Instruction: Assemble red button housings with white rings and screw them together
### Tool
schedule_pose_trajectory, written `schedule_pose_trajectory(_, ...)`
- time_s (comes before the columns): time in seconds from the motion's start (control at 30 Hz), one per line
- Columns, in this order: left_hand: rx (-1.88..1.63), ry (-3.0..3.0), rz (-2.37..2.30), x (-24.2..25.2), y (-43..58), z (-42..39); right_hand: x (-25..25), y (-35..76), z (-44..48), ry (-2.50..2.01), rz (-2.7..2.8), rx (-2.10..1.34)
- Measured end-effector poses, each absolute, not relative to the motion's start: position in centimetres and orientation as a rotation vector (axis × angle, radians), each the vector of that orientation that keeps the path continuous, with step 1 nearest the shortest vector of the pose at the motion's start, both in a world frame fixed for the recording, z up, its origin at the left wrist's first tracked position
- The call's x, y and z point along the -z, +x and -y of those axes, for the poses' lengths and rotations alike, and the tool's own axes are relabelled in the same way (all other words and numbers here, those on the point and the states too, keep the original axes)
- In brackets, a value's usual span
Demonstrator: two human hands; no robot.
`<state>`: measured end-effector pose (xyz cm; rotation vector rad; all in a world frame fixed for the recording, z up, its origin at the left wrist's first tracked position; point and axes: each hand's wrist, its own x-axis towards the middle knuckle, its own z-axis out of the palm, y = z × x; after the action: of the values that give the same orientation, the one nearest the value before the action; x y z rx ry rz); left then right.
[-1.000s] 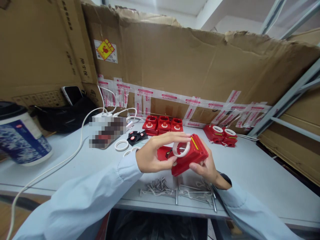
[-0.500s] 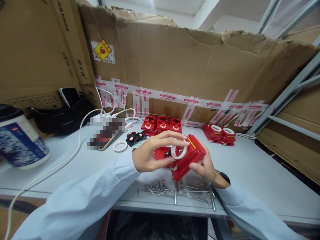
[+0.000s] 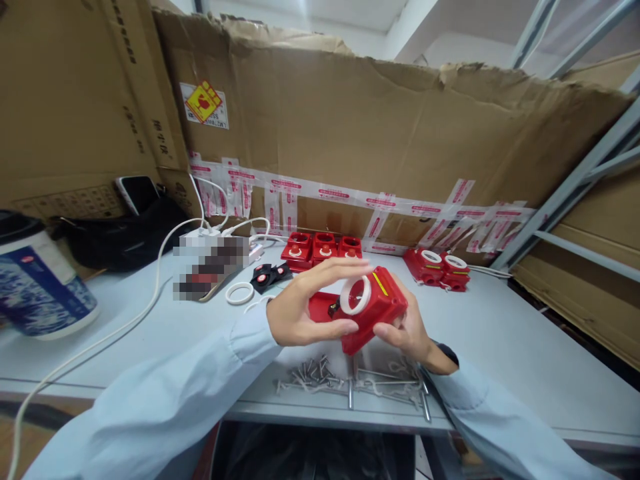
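Note:
My right hand point(image 3: 413, 327) grips a red plastic housing point(image 3: 387, 307) from its right side, thumb on the near face, holding it tilted above the table. A white ring point(image 3: 355, 295) sits around the round opening of the housing, and a yellow strip lies beside it. My left hand point(image 3: 305, 303) is open at the left of the ring, with fingers stretched above it and the thumb below. Behind the left hand shows a red part point(image 3: 323, 307) with a small dark piece near the ring; how it joins the housing is hidden.
Loose screws point(image 3: 315, 370) and metal rods point(image 3: 387, 381) lie near the front edge. Red housings point(image 3: 325, 252) stand behind, with two ringed ones point(image 3: 443, 269) at right. A loose white ring point(image 3: 239, 293), black pieces point(image 3: 270, 275), a phone point(image 3: 213, 270) and a cup point(image 3: 43, 280) are left.
My left fingers have spread and come away from the white ring, which now sits more squarely on the housing. The housing has turned slightly in my right hand.

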<state>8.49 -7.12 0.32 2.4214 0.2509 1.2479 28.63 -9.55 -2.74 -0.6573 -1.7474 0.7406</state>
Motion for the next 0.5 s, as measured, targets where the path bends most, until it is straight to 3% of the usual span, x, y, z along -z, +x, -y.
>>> schedule_pose_trajectory(0.13, -1.327, 2.359, -0.42, -0.12, 8.64, 7.14, 2.99, 28.71, 9.47, -0.652, 1.738, -0.78)
schedule_pose_trajectory(0.33, -1.191, 2.46, -0.174, -0.3, 8.42, 7.08, 3.1, 28.83, 9.33, -0.639, 1.712, -0.797)
schedule_pose_trajectory(0.5, -1.329, 2.33, -0.421, 0.11, 8.71, 7.08, 3.22, 28.86, 9.36, -0.638, 1.712, -0.852)
